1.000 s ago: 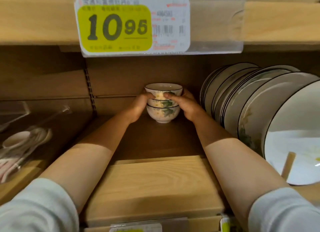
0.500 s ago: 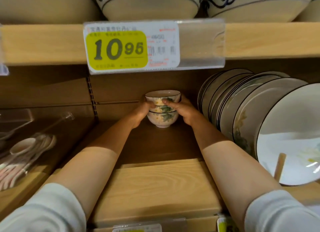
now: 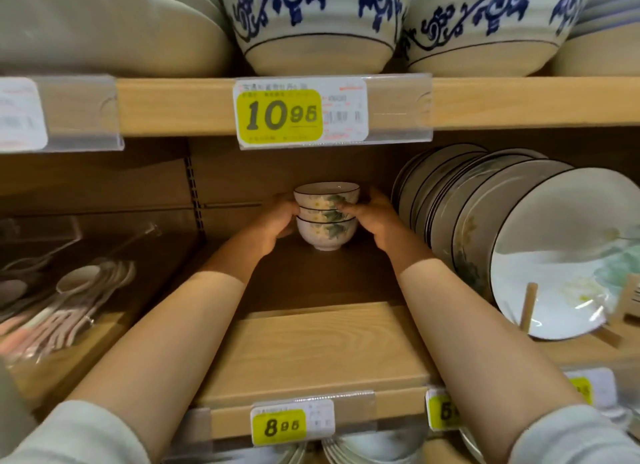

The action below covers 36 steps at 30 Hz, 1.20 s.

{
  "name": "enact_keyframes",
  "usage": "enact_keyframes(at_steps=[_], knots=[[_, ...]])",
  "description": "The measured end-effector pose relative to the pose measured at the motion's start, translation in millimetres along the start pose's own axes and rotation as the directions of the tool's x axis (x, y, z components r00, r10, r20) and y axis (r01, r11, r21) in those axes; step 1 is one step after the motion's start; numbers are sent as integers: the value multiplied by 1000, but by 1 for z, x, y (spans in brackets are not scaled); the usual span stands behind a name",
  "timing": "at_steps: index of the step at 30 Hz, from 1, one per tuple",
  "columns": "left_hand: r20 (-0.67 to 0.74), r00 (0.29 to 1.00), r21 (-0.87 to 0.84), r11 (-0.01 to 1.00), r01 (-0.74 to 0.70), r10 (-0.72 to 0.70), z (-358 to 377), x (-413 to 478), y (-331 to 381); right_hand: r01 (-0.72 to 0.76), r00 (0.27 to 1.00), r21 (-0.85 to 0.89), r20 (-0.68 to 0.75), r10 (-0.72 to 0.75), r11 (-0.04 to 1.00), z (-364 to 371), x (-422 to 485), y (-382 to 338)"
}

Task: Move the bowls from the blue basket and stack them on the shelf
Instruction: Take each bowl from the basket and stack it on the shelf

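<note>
A small stack of three white bowls point(image 3: 327, 218) with green leaf and yellow flower prints and dark rims stands at the back of the wooden shelf point(image 3: 311, 349). My left hand point(image 3: 277, 223) grips the stack from its left side. My right hand point(image 3: 375, 218) grips it from the right, thumb across the front of the middle bowl. The bottom bowl's foot looks to rest on the shelf board. The blue basket is out of view.
A row of white plates point(image 3: 519, 242) leans on a wooden rack at the right. Ceramic spoons point(image 3: 79, 290) lie in a clear bin at the left. Large blue-patterned bowls point(image 3: 311, 24) sit on the shelf above. Price tags point(image 3: 280, 115) hang on the shelf edges.
The camera has pulled back and tilted up, so the upper shelf's bowls and a lower price tag now show. Both hands stay on the bowl stack at the shelf's back.
</note>
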<state>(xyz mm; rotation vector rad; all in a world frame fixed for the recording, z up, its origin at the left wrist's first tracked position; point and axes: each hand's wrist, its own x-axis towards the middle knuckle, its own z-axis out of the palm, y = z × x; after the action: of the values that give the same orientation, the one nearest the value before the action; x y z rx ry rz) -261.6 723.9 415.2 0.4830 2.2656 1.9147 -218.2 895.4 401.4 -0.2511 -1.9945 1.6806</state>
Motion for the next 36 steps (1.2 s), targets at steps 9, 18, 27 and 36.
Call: enact_keyframes(at_steps=[9,18,27,36], knots=[[17,1000,-122,992,28,-26,-26,-83,-6,-76,997,-91,-32,73,993,-12,-97,-14],[-87,988,-217,966,-144,128,-40,-205,-27,-27,1000,200,-9,29,979,-36,-188,-11],[-350,935,-375,906,-199,60,-31,-310,-57,-105,988,421,151,44,901,-58,-244,5],[-669,727,-408,894,-187,-153,-42,-440,-98,-164,889,421,456,-52,892,-5,-313,27]])
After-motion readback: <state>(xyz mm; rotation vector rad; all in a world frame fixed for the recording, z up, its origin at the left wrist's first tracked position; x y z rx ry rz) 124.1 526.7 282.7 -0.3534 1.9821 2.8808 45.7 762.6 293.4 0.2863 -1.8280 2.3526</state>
